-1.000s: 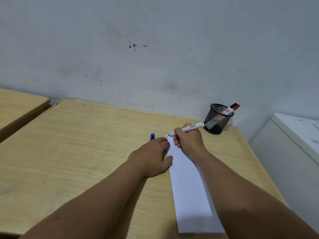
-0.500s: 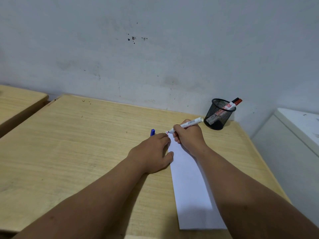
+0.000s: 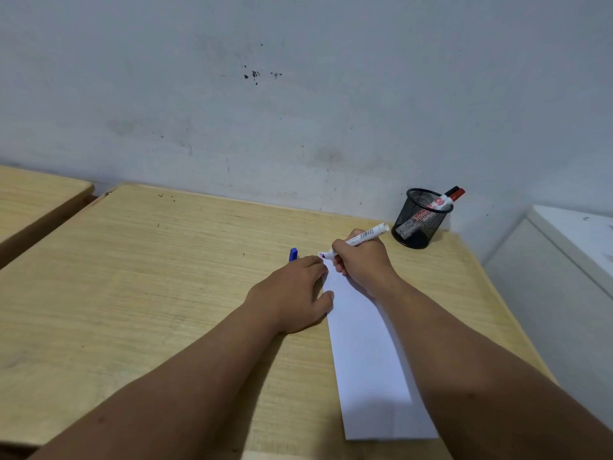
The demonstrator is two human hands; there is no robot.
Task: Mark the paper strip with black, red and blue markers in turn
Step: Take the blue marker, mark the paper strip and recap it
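My right hand (image 3: 363,263) is curled shut around a white marker (image 3: 360,240), just right of frame centre, tip angled down to the far left corner of the strip (image 3: 368,353), where small red and dark marks (image 3: 321,255) show. I cannot tell the ink colour of this marker. The strip lies flat on the worktop (image 3: 149,293), running from centre frame down toward the lower right — my right forearm crosses over its right edge.

My left hand (image 3: 293,293) lies palm down, fingers loosely spread and holding nothing, pressing the strip's left edge with fingertips and thumb. Just beyond its fingertips a blue cap (image 3: 293,254) sits on the worktop, partly hidden by the hand.

In the upper right of the worktop, near the wall, a black mesh cup (image 3: 421,219) stands upright — two markers (image 3: 447,198) lean out of it, one red-capped, one black-capped.
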